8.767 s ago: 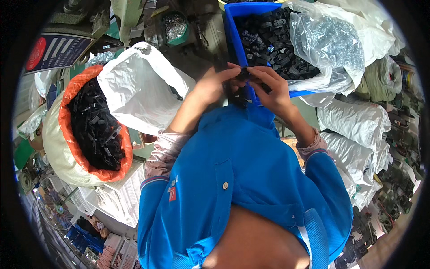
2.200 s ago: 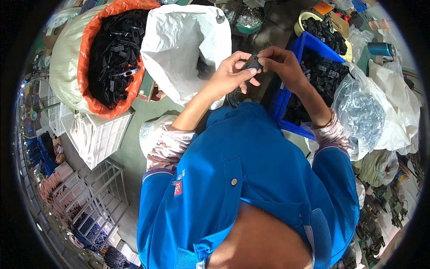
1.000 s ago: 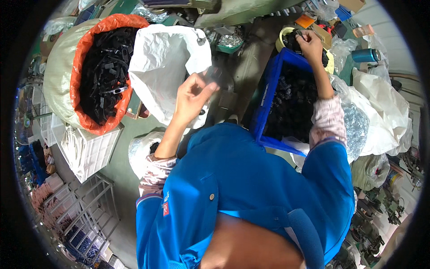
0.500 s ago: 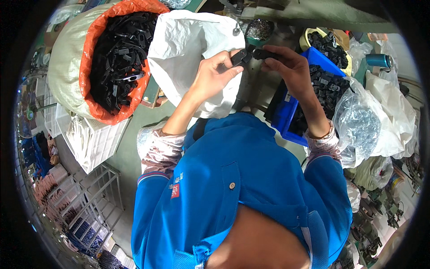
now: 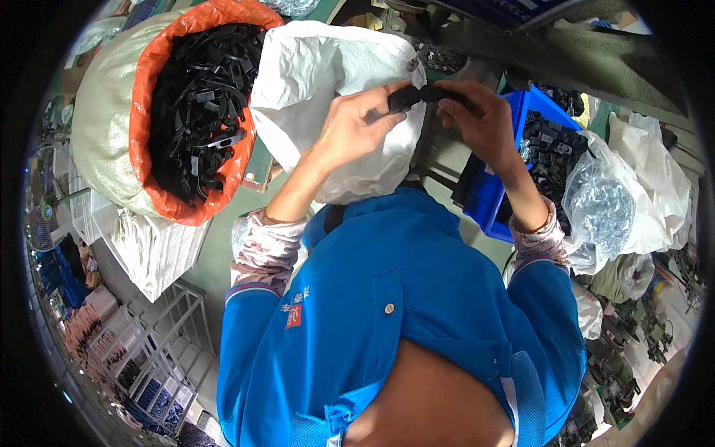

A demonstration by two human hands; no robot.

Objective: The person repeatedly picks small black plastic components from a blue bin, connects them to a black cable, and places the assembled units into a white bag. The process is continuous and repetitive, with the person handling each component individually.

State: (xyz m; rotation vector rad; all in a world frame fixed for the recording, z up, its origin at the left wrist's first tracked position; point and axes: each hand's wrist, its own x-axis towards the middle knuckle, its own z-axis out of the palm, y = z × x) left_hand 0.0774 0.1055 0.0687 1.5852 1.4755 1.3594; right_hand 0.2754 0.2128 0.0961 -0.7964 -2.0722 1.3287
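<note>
My left hand (image 5: 351, 125) is closed around a black plastic part (image 5: 402, 99), pinching it between thumb and fingers. A smaller black plastic piece (image 5: 438, 93) sits in the fingertips of my right hand (image 5: 484, 123). The two pieces meet end to end; whether they are joined I cannot tell. Both hands are raised at the mouth of a white sack (image 5: 298, 89). Right of my right hand stands a blue bin (image 5: 488, 200) with many small black parts (image 5: 551, 145) inside.
To the left, a large woven sack with an orange rim (image 5: 140, 141) holds black plastic parts (image 5: 205, 112). Below it is a white crate (image 5: 160, 257). A grey machine beam (image 5: 588, 63) crosses the upper right. Clear plastic bags (image 5: 599, 208) lie beyond the blue bin.
My hands have brought the two black pieces from slightly apart into contact. The view has shifted, with more of the grey beam and a dark blue panel showing at the top.
</note>
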